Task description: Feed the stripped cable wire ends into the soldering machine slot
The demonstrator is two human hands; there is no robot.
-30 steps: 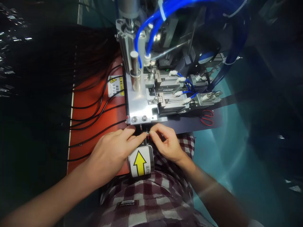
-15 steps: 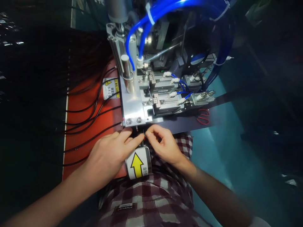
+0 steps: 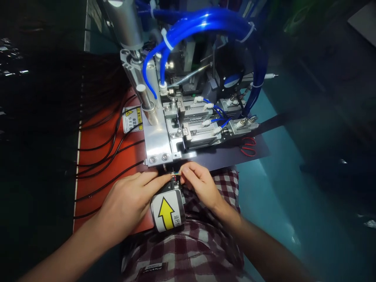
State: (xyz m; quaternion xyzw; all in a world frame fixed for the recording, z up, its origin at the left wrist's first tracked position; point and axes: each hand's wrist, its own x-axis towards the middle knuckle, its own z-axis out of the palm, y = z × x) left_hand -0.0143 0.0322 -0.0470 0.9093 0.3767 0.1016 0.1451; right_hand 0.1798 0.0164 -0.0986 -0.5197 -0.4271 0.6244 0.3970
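Note:
My left hand [image 3: 126,199] lies palm down over the front of the machine. One finger reaches out so that its tip touches a small fitting at the near ends of thin coloured wires [image 3: 177,173]; my left thumb is hidden. Opposite it, my right hand [image 3: 199,182] is closed in a pinch on the wires, which run between the fingertips of both hands. A black guide block [image 3: 169,187] sits just below the wires. Nearer my body is a white cover [image 3: 167,211] with a yellow arrow.
A metal press frame [image 3: 157,145] stands just beyond my hands, with blue air hoses [image 3: 202,23] arching above. Black cables [image 3: 110,156] cross the red base plate [image 3: 88,184] on the left. Red-handled scissors [image 3: 249,147] lie at the right.
The view has shifted, so the machine sits slightly lower and further left. My right fingertips have drawn a little away from my left finger, and more of the coloured wires shows between them.

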